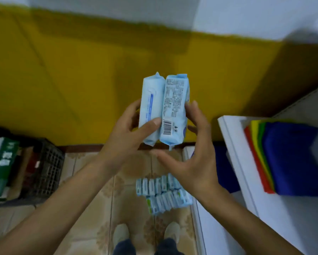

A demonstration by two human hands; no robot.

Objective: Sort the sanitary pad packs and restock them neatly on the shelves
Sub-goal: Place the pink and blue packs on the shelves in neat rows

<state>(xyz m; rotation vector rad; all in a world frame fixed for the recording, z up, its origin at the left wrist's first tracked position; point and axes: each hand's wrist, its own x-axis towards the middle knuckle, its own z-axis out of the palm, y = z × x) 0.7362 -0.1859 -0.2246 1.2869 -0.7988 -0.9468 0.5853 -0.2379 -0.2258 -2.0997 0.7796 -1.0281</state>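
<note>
Pale blue plastic is filling the middle of our view: we are holding two sanitary pad packs upright and side by side, touching along their long edges, in front of the yellow wall (77,80). Our left hand (127,134) is gripping the left pack (150,107), with the thumb lying across its lower front and the tip reaching the seam where the two packs are meeting. The fingers are curling round behind, mostly hidden. The right pack (175,105) is showing us its printed back, with a barcode near the lower end. Our right hand (193,155) is spreading wide: its fingertips (193,107) are touching the right pack's outer edge, while the thumb is stretching out below both packs, apart from them. Whether that hand is bearing any weight we cannot tell.

Down on the tiled floor (92,208), between our arms, more packs (162,193) are standing in two close rows, just beyond our shoes (120,234). To our right a white shelf (231,144) is carrying a stack of folded cloths (286,159) in red, yellow, green and blue. To our left a black crate (44,168) is sitting beside green boxes (2,166) at the wall's foot.
</note>
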